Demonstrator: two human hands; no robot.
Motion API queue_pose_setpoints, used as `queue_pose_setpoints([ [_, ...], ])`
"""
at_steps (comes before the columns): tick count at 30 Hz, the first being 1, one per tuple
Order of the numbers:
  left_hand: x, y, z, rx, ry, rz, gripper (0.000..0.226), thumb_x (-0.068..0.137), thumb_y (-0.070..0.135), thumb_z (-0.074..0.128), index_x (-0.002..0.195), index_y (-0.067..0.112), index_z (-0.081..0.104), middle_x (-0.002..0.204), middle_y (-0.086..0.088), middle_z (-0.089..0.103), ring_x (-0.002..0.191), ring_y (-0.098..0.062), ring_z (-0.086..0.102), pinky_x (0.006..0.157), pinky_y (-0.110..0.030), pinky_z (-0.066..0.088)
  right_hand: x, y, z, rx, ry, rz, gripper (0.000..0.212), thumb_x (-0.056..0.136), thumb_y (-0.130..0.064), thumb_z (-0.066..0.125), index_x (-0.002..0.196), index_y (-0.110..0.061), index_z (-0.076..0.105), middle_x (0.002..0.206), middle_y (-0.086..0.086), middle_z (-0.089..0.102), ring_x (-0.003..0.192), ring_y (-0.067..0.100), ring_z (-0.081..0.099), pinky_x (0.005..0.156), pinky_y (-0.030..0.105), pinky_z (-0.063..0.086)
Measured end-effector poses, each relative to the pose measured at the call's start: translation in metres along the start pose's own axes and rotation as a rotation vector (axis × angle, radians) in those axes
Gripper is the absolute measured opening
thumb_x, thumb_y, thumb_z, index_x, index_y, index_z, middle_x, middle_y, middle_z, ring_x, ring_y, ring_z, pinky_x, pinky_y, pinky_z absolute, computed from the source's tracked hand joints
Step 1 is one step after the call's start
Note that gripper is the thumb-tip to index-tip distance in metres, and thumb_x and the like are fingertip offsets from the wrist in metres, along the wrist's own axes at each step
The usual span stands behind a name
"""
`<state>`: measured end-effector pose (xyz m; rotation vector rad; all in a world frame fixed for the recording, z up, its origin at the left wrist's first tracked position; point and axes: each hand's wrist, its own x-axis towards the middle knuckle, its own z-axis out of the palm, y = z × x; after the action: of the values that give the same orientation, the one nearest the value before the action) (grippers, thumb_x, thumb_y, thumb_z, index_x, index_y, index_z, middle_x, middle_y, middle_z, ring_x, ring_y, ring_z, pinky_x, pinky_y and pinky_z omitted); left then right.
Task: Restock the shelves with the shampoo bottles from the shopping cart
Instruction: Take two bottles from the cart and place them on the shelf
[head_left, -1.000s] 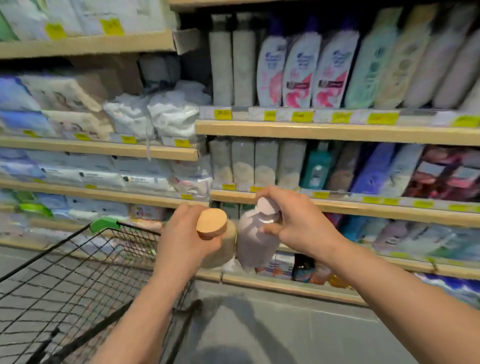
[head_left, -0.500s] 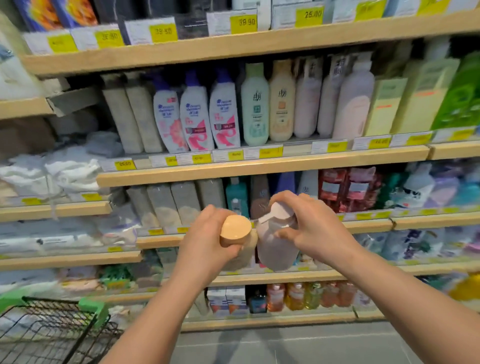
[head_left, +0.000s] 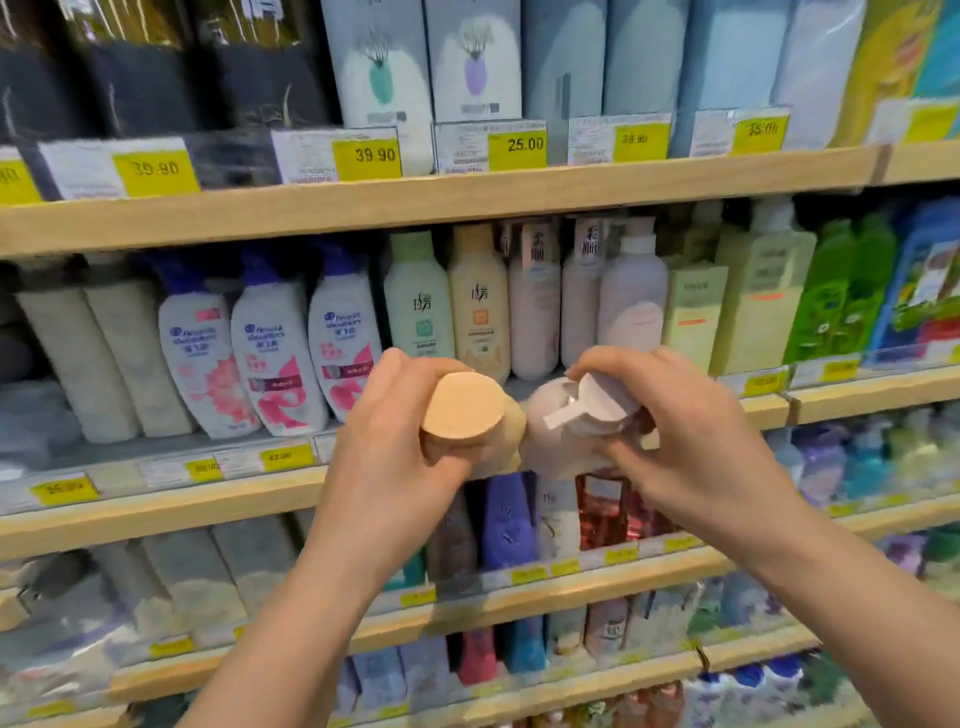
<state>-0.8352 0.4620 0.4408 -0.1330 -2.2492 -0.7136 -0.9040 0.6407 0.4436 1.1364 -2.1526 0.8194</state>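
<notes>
My left hand (head_left: 387, 457) grips a cream shampoo bottle with a round tan cap (head_left: 464, 410), seen from above. My right hand (head_left: 691, 441) holds a pale pink pump bottle (head_left: 558, 431) by its top, white pump nozzle pointing left. The two bottles touch side by side at the front edge of the middle shelf (head_left: 208, 499). Right behind them on that shelf stand a matching cream bottle (head_left: 478, 306) and pink pump bottles (head_left: 631, 296). The shopping cart is out of view.
The middle shelf is packed: white-and-pink bottles (head_left: 270, 353) at left, a mint bottle (head_left: 418, 301), green bottles (head_left: 836, 291) at right. Boxed products (head_left: 478, 62) fill the shelf above, with yellow price tags (head_left: 517, 145). More bottles (head_left: 506, 519) fill the lower shelves.
Both hands rose with their bottles from the lower shelves up to the middle shelf. The view tilted upward, and the cart dropped out of sight.
</notes>
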Motion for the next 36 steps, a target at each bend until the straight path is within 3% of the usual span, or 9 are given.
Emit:
queue_pose_setpoints([
  [5, 0.048, -0.006, 0.003, 0.007, 0.070, 0.149, 0.037, 0.062, 0.020, 0.066, 0.093, 0.031, 0.049, 0.086, 0.015, 0.045, 0.085, 0.017, 0.040, 0.071, 0.000, 0.031, 0.040, 0.022, -0.006, -0.015, 0.159, -0.148, 0.032, 0.075, -0.026, 0.049, 0.101, -0.010, 0.058, 0.090, -0.014, 0.050, 0.071, 0.016, 0.040, 0.059, 0.032, 0.038],
  [9, 0.071, -0.012, 0.014, 0.032, 0.097, 0.159, 0.039, 0.062, 0.021, 0.065, 0.096, 0.031, 0.049, 0.087, 0.017, 0.042, 0.086, 0.016, 0.039, 0.069, -0.002, 0.033, 0.057, 0.045, -0.001, -0.027, 0.181, -0.180, 0.029, 0.072, -0.009, 0.061, 0.101, -0.006, 0.058, 0.092, -0.003, 0.061, 0.070, 0.024, 0.046, 0.059, 0.032, 0.038],
  [11, 0.079, -0.016, 0.022, 0.018, 0.076, 0.132, 0.039, 0.061, 0.019, 0.066, 0.095, 0.030, 0.049, 0.087, 0.017, 0.042, 0.085, 0.015, 0.040, 0.067, -0.003, 0.033, 0.064, 0.059, 0.003, -0.020, 0.145, -0.165, 0.040, 0.063, 0.005, 0.068, 0.101, -0.005, 0.058, 0.091, 0.001, 0.064, 0.070, 0.023, 0.046, 0.060, 0.034, 0.038],
  [15, 0.093, -0.026, 0.041, 0.020, 0.041, 0.047, 0.050, 0.063, -0.002, 0.074, 0.092, 0.031, 0.050, 0.083, 0.013, 0.043, 0.080, 0.012, 0.042, 0.064, -0.003, 0.033, 0.079, 0.090, 0.012, 0.045, 0.071, -0.149, 0.048, 0.060, 0.011, 0.069, 0.103, -0.010, 0.058, 0.083, -0.027, 0.043, 0.070, 0.008, 0.034, 0.063, 0.036, 0.036],
  [20, 0.109, -0.029, 0.057, -0.023, 0.026, -0.097, 0.052, 0.060, 0.005, 0.078, 0.084, 0.041, 0.049, 0.082, 0.012, 0.046, 0.076, 0.010, 0.044, 0.062, -0.005, 0.033, 0.097, 0.121, 0.015, 0.118, -0.035, -0.130, 0.046, 0.062, 0.006, 0.069, 0.101, -0.017, 0.057, 0.071, -0.027, 0.042, 0.066, 0.010, 0.035, 0.065, 0.037, 0.035],
  [26, 0.135, -0.041, 0.071, -0.210, 0.054, -0.279, 0.048, 0.058, 0.001, 0.077, 0.081, 0.036, 0.054, 0.088, 0.003, 0.052, 0.068, 0.012, 0.047, 0.059, -0.005, 0.037, 0.123, 0.145, 0.021, 0.293, -0.148, -0.051, 0.046, 0.066, -0.010, 0.073, 0.101, -0.032, 0.053, 0.092, 0.010, 0.063, 0.070, 0.016, 0.047, 0.066, 0.025, 0.038],
  [29, 0.145, -0.049, 0.077, -0.270, 0.053, -0.328, 0.044, 0.058, -0.001, 0.077, 0.079, 0.031, 0.056, 0.085, 0.006, 0.058, 0.064, 0.011, 0.051, 0.058, -0.004, 0.041, 0.132, 0.148, 0.028, 0.353, -0.166, -0.006, 0.050, 0.066, -0.012, 0.073, 0.108, -0.033, 0.055, 0.086, -0.003, 0.061, 0.066, 0.002, 0.048, 0.065, 0.012, 0.036],
  [32, 0.158, -0.058, 0.079, -0.344, 0.075, -0.362, 0.039, 0.060, -0.002, 0.076, 0.076, 0.028, 0.057, 0.062, 0.016, 0.066, 0.055, 0.012, 0.056, 0.053, -0.003, 0.042, 0.145, 0.152, 0.035, 0.355, -0.145, 0.049, 0.053, 0.067, -0.014, 0.074, 0.115, -0.023, 0.055, 0.076, -0.026, 0.050, 0.064, -0.018, 0.047, 0.062, 0.000, 0.034],
  [36, 0.174, -0.071, 0.083, -0.305, 0.100, -0.341, 0.040, 0.064, 0.007, 0.076, 0.093, 0.026, 0.057, 0.081, 0.017, 0.061, 0.062, 0.016, 0.055, 0.056, 0.001, 0.040, 0.156, 0.156, 0.044, 0.300, -0.141, 0.070, 0.054, 0.075, -0.022, 0.069, 0.124, -0.017, 0.046, 0.084, -0.012, 0.058, 0.079, 0.009, 0.055, 0.064, 0.013, 0.037],
])
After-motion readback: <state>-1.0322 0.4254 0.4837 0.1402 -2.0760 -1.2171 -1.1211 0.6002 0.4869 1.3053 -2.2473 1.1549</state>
